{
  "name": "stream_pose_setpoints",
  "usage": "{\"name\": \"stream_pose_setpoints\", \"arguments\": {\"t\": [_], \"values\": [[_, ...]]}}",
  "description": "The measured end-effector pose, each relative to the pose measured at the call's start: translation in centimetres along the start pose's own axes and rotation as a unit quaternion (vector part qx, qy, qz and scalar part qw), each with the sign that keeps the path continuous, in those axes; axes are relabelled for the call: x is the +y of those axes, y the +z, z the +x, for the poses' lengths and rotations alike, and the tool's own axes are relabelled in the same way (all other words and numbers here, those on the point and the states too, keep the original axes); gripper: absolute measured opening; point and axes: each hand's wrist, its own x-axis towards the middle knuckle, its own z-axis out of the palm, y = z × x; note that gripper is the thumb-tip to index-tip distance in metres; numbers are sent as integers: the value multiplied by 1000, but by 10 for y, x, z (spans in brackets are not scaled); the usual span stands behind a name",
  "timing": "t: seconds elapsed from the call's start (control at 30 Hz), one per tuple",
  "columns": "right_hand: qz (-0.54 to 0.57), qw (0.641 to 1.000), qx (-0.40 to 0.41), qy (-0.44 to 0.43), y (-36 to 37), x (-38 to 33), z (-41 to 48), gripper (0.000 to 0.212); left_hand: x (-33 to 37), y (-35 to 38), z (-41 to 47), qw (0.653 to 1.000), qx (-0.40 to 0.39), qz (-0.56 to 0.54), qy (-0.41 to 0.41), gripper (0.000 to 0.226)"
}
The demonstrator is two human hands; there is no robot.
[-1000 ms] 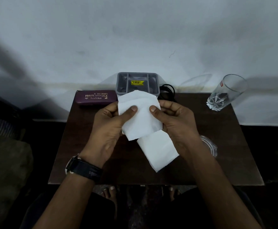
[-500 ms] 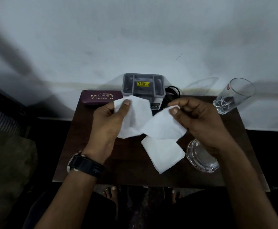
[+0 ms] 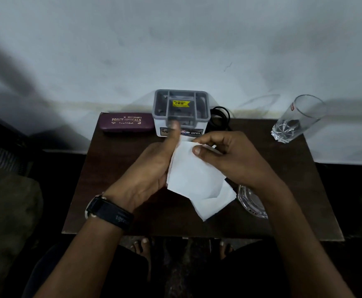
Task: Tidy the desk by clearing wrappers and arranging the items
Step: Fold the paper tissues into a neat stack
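Note:
A white paper tissue (image 3: 194,177) hangs folded over the middle of the small dark wooden desk (image 3: 115,190). My left hand (image 3: 150,168) cups its left edge, thumb raised. My right hand (image 3: 229,158) pinches the top right corner between thumb and fingers. The tissue's lower flap points down toward the desk's front edge.
At the back stand a maroon spectacle case (image 3: 126,122), a grey compartment organiser (image 3: 181,112) with a yellow price sticker, and a black cable coil (image 3: 220,115). A drinking glass (image 3: 296,119) is at the back right. A glass ashtray (image 3: 252,203) sits under my right wrist.
My hands spread the tissue apart half a second ago, then came back together. The tissue is now folded over into a narrower shape, and the ashtray is partly covered by my right wrist.

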Motion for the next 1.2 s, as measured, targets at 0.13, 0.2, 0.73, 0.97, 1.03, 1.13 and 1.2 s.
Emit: {"name": "stream_pose_setpoints", "arguments": {"t": [0.13, 0.2, 0.73, 0.97, 1.03, 1.13, 1.2], "values": [[-2, 1000, 5, -1, -1, 0, 0, 11, -10, -7, -3, 993, -48, 84, 69, 33], [-10, 1000, 10, 4, -1, 0, -1, 11, -12, -9, -2, 993, -38, 87, 76, 31], [258, 961, -31, 95, 0, -3, -3, 36, 1, -1, -5, 992, 63, -63, 94, 39], [205, 975, 75, 53, 14, -11, 5, 60, 1, 3, -8, 981, 96, -134, 100, 37], [199, 975, 80, 52, 15, -10, 5, 70, 0, 5, -9, 979, 125, -119, 112, 38], [163, 978, 105, 72, 2, -3, 2, 59, 2, 0, -10, 966, 187, -135, 120, 33], [8, 987, 127, 94, -12, 9, -3, 56, 4, -11, -12, 954, 228, -140, 133, 30]]}}
